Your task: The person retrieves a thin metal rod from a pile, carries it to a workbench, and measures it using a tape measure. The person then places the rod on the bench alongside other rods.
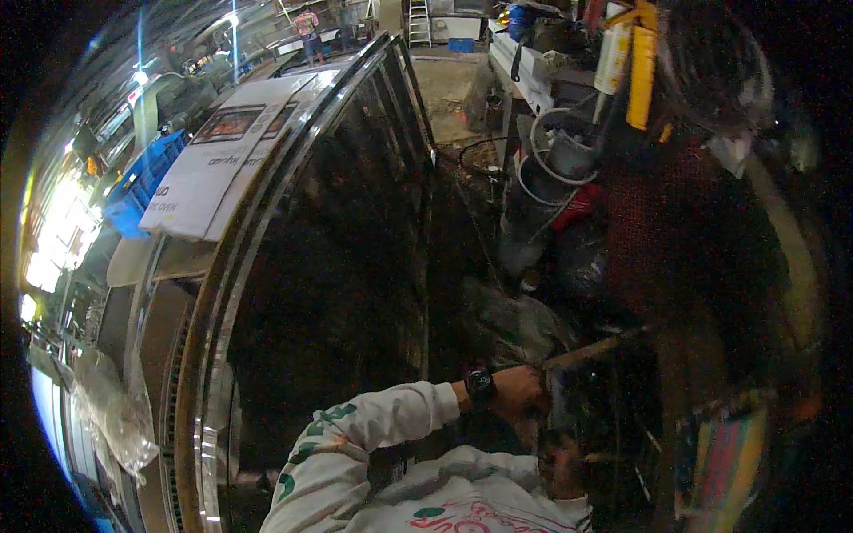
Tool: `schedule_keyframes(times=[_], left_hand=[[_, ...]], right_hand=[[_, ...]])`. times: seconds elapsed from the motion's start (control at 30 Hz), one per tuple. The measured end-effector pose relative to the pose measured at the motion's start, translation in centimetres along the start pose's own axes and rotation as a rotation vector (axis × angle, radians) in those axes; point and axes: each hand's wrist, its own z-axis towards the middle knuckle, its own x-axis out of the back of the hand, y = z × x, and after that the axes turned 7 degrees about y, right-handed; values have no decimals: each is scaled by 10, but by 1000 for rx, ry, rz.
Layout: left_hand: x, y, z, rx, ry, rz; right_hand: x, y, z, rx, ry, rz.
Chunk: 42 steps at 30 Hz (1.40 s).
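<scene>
"Hands in the head view: how many?"

"Two. The left hand [515, 393], with one black wristwatch [480, 384], has its fingers bent downward; the right hand [562, 464] lies in shadow just nearer the body. I cannot tell whether either grips anything."

"And what are they working at?"

"A dark, boxy thing [582, 395], just beside both hands, too dim to name. One narrow strip [597, 347] slants away rightward from near the left hand."

"Count the rest."

"Left of the hands, one large metal-framed dark panel [329, 249], with one printed oven carton [200, 182] beyond it and one clear plastic bag [111, 409] farther left. Two blue crates: one crate [142, 185] by the carton, one small crate [460, 44] far ahead. Beyond the hands, at least one grey bucket [569, 155]; right of them, one striped cloth [727, 462]."

"Surface and room?"

"Dim, cluttered workshop; bare, dusty floor [451, 84] far ahead of the hands, one stepladder [418, 22] past it, and one person [308, 34] far off to the left."
</scene>
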Motion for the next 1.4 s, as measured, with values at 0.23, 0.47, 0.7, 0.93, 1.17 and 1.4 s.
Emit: schedule_keyframes(times=[0.23,0.47,0.7,0.93,1.17,1.4], left_hand=[[124,-263,54,185,-242,-96],[301,-490,74,-31,247,338],[401,-701,88,814,883,-541],[498,-912,118,765,647,-1535],[675,-1167,146,878,799,-1453],[787,-1414,143,905,781,-1399]], right_hand=[[-106,-171,234,154,131,152],[-198,-360,412,156,147,231],[-290,-512,629,213,41,234],[-403,-678,805,236,83,228],[-479,-784,998,153,56,255],[-560,-939,1222,62,-105,379]])
